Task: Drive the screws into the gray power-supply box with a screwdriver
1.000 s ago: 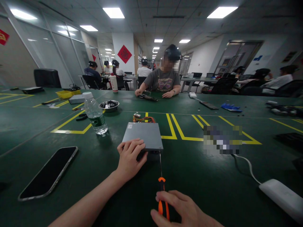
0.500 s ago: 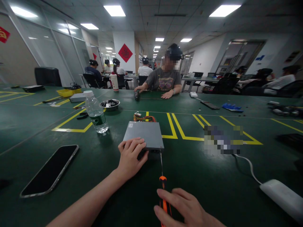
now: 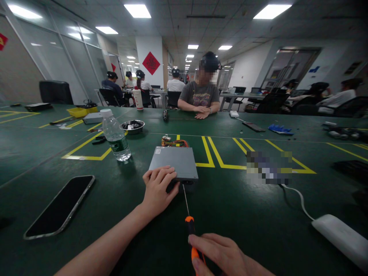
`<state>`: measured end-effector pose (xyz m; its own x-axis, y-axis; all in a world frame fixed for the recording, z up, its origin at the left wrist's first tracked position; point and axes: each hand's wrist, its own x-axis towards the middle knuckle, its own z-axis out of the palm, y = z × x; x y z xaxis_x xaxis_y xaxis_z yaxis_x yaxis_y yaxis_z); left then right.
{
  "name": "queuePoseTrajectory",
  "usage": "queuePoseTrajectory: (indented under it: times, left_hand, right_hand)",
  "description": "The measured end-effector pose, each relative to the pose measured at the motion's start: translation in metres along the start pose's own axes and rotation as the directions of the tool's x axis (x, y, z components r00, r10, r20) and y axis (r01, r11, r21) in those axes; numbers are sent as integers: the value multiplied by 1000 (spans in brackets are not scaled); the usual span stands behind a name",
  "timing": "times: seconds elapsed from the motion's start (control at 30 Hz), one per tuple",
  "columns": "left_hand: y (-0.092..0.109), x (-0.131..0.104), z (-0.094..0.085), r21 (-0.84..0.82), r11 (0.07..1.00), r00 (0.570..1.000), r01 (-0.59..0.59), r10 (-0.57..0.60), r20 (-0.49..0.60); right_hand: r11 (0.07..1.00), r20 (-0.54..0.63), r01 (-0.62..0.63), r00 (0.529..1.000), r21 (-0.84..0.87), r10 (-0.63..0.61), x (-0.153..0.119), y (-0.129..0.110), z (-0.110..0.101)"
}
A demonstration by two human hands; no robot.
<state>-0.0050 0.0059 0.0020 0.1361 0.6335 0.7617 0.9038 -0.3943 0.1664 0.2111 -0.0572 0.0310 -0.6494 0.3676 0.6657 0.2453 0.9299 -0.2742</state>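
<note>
Box [image 3: 179, 163] sits flat on table [image 3: 238, 211], prob. heavy-ish, stiff, slick metal; we'd grab opp. sides, not wires [image 3: 176, 143]. Our L hand [image 3: 158, 191] clasps its near-L corner; R hand [image 3: 222, 251] grips driver [image 3: 189, 225], tip by near face, can't tell if touching.

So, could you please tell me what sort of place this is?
Probably an office doubling as a workshop: laptop in the background, screwdriver in the right hand, green table marked with yellow tape.
</note>
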Motion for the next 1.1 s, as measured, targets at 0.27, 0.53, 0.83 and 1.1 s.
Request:
queuePoseTrajectory:
  times: [0.27, 0.53, 0.83, 1.1]
  left_hand:
    - [1, 1, -1, 2, 1000, 1000, -1, 1, -8]
    - [1, 0, 0, -1, 1000, 1000, 7, -7, -2]
    - [2, 0, -1, -4, 1000, 1000, 10, -10, 8]
    - [3, 0, -1, 13, 1000, 1000, 15, -15, 18]
  right_hand:
    - [989, 85, -127, 989, 80, 121, 0, 6, 11]
    - [996, 49, -80, 996, 28, 79, 0, 5, 10]
    - [958, 100, 191, 980, -212, -173, -6, 10, 8]
    - [948, 104, 239, 970, -210, -221, -4, 7, 13]
